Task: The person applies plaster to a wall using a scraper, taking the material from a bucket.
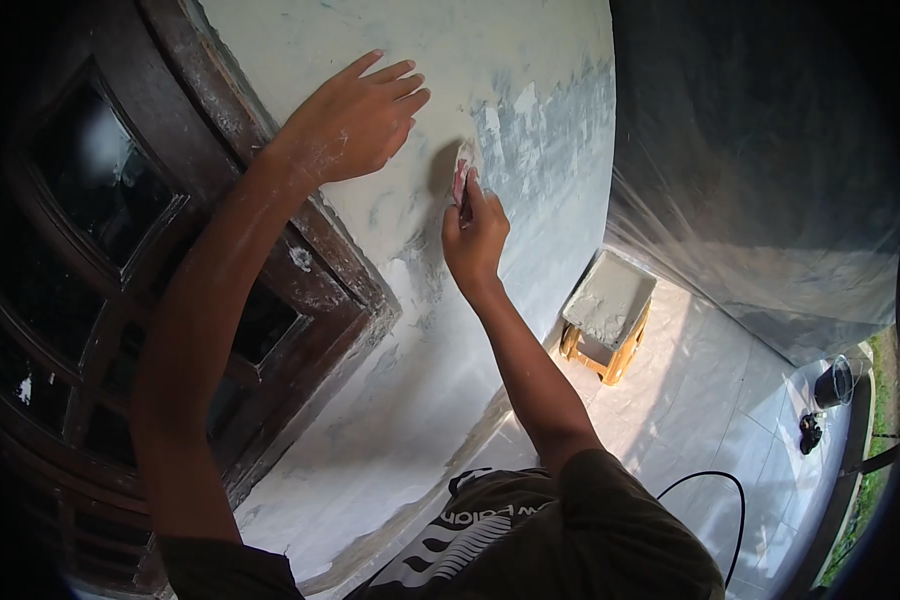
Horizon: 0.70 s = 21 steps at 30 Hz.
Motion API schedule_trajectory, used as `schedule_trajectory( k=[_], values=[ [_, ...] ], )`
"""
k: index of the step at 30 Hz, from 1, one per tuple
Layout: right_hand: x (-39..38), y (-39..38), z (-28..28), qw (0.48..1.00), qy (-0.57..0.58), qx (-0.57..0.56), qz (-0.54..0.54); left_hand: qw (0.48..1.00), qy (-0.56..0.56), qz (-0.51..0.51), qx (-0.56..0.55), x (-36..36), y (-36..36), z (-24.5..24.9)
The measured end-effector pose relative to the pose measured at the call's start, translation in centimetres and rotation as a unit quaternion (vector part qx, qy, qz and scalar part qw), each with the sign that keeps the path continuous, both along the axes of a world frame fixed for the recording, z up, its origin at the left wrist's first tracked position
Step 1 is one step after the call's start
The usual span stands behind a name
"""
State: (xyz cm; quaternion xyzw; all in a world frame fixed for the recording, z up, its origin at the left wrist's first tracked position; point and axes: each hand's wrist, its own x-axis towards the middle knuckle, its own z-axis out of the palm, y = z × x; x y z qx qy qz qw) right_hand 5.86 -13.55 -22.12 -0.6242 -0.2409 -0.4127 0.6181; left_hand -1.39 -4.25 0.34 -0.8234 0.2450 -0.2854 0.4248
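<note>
My left hand rests against the pale wall near the dark wooden frame, its fingers stretched out and holding nothing. Whitish smears mark its wrist. In my right hand is a putty knife with a reddish part showing. Its whitish working end is at the wall surface, lower and to the right of my left hand; the grip is partly hidden by my fingers. Around the tool the wall shows cream-white coating, with rough blue-grey patches to the right.
A tray of pale paste stands on an orange-brown stool to the right. Translucent plastic sheeting hangs beyond it. A dark bucket and a black cable are on the tiled floor.
</note>
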Motion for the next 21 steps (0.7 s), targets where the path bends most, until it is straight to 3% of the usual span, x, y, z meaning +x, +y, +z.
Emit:
schedule_trajectory(
  k=[4, 10, 12, 16, 18, 21],
  values=[
    [-1.8, 2.0, -1.0, 0.995, -0.002, -0.102, -0.006, 1.0, -0.001, -0.001, 0.003, -0.1, -0.2, 0.1],
    [-13.1, 1.9, -3.7, 0.986, -0.084, -0.074, 0.124, 0.999, -0.016, -0.02, 0.021, 0.4, 0.2, -0.2],
    [-12.2, 0.8, -2.8, 0.987, -0.072, -0.039, 0.141, 0.998, -0.033, -0.027, 0.041, 0.5, 0.6, -0.2],
    [-4.8, -0.7, 0.0, 0.998, 0.0, -0.013, 0.06, 1.0, -0.011, -0.027, 0.008, -0.3, 0.5, -0.2],
    [-1.4, -0.4, 0.9, 1.0, 0.013, -0.023, -0.009, 1.0, 0.005, -0.019, -0.013, -0.5, 0.4, -0.1],
    [-0.8, 1.2, 0.6, 0.998, 0.002, -0.064, -0.023, 1.0, 0.012, -0.02, -0.019, -0.6, 0.3, -0.2]
  ],
)
